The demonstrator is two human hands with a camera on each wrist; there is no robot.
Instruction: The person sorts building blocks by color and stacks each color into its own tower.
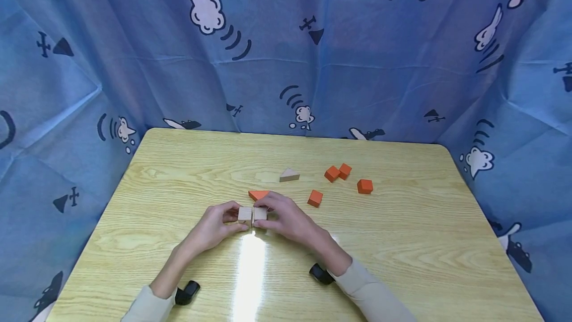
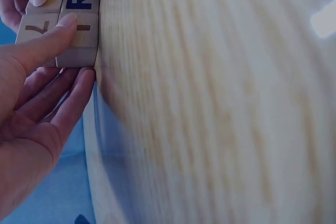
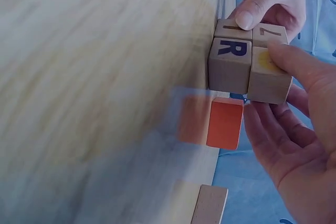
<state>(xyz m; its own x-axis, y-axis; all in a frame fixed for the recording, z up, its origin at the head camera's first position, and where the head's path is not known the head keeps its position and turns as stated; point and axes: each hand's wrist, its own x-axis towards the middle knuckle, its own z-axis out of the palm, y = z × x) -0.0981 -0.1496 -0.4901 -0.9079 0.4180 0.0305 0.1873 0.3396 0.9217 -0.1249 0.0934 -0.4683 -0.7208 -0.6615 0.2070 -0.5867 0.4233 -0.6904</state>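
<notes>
Plain wooden letter blocks stand in two side-by-side stacks, two high. My left hand holds the left stack, its thumb across the upper block marked like a 7 and the lower block with a bar mark. With thumb and fingers, my right hand grips the upper right block, which has a yellow print. Beneath that sits the R block. From the head view a thin gap shows between the upper blocks. Just behind the stacks lies an orange triangular block, partly covered by my right hand.
A plain wooden triangular block lies farther back. Several orange cubes are scattered to the right of it. The wooden table meets a blue printed curtain at its back and sides.
</notes>
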